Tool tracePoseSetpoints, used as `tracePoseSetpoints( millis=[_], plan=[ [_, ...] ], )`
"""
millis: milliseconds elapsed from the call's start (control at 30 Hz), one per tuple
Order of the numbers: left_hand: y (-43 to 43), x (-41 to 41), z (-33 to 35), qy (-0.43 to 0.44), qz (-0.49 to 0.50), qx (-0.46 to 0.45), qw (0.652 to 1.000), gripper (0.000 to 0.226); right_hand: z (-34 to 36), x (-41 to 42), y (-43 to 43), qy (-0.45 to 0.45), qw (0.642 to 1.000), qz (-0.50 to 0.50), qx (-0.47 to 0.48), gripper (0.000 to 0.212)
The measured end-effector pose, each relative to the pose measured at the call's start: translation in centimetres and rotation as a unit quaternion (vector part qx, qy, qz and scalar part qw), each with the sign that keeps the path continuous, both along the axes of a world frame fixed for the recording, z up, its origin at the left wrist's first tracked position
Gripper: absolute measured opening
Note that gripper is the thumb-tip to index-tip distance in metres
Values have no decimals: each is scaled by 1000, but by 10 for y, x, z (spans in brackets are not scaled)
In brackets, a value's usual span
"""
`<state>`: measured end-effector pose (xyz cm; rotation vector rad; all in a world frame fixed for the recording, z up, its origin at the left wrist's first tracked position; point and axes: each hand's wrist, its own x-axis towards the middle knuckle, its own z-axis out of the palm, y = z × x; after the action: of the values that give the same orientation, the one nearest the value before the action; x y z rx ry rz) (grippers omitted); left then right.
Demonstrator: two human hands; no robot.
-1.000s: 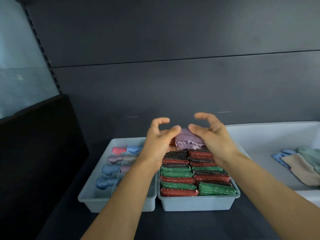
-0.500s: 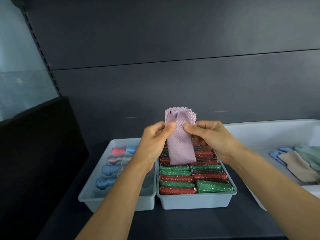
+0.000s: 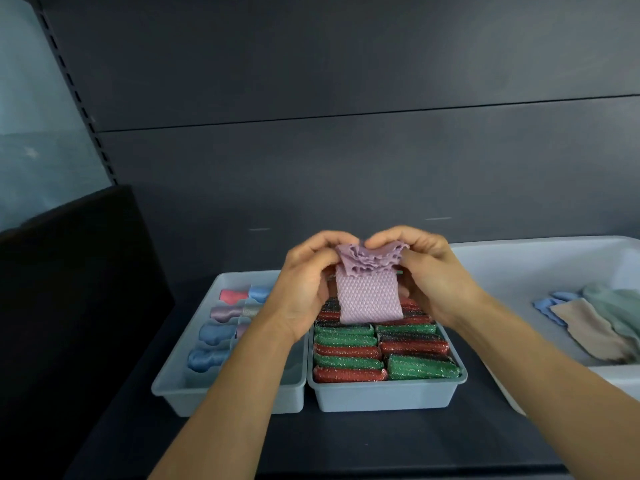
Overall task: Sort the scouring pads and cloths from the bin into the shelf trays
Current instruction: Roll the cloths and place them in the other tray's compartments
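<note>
I hold a lilac waffle-textured cloth (image 3: pixel 367 295) above the far end of the pad tray. My left hand (image 3: pixel 304 289) pinches its top left and my right hand (image 3: pixel 429 275) pinches its top right, with the upper edge bunched into folds between my fingers. Below it, the grey pad tray (image 3: pixel 384 396) is packed with rows of red, green and black glittery scouring pads (image 3: pixel 349 355). To its left a second grey tray (image 3: pixel 180 393) holds rolled cloths (image 3: pixel 214 332) in blue, pink and lilac. The white bin (image 3: pixel 526 268) at the right holds loose cloths (image 3: pixel 588 327).
Both trays and the bin stand on a dark shelf, with its dark back panel close behind. A black box or panel (image 3: pixel 76 289) rises at the left of the trays. A strip of bare shelf (image 3: pixel 346 445) runs in front of the trays.
The cloth was lifted and hung out long half a second ago. Now its upper part is gathered into folds between my fingers, so it hangs shorter.
</note>
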<state>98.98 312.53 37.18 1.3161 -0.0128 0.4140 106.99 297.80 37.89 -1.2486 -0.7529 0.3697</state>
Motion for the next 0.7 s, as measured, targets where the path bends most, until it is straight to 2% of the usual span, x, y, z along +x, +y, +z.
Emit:
tracePoseSetpoints(
  millis=[67, 100, 167, 267, 333, 400, 433, 467, 500, 567, 700],
  plan=[
    [0, 0, -2, 45, -32, -59, 997, 30, -1, 2, 0, -90, 995, -30, -17, 55],
    [0, 0, -3, 85, -51, -58, 993, 40, -1, 3, -1, -133, 990, -43, -28, 54],
    [-1, -1, -8, 147, -84, 5, 986, 57, -3, 7, -2, -198, 977, -58, -55, 53],
    [-2, -3, -11, 150, -55, 50, 986, 30, -7, 8, -4, -240, 966, -64, -79, 58],
    [0, -4, -14, 127, -19, 47, 991, 24, -13, 13, -5, -196, 976, -77, -61, 54],
    [0, -5, -16, 101, 16, 63, 993, 23, -17, 15, -6, -93, 992, -67, -54, 29],
    [-2, -6, -16, 92, 32, 78, 992, 23, -17, 15, -6, -53, 994, -47, -81, 30],
    [-4, -7, -17, 86, 47, 95, 991, 23, -18, 13, -7, -34, 992, -15, -119, 38],
    [-5, -9, -19, 79, 59, 111, 989, 23, -21, 12, -8, -32, 989, 20, -140, 38],
    [-5, -12, -24, 65, 72, 119, 988, 22, -24, 9, -5, -10, 993, 57, -101, 20],
    [7, -23, -29, 42, 31, 18, 998, 28, -28, 8, 6, 106, 986, 125, -22, 24]
  ],
)
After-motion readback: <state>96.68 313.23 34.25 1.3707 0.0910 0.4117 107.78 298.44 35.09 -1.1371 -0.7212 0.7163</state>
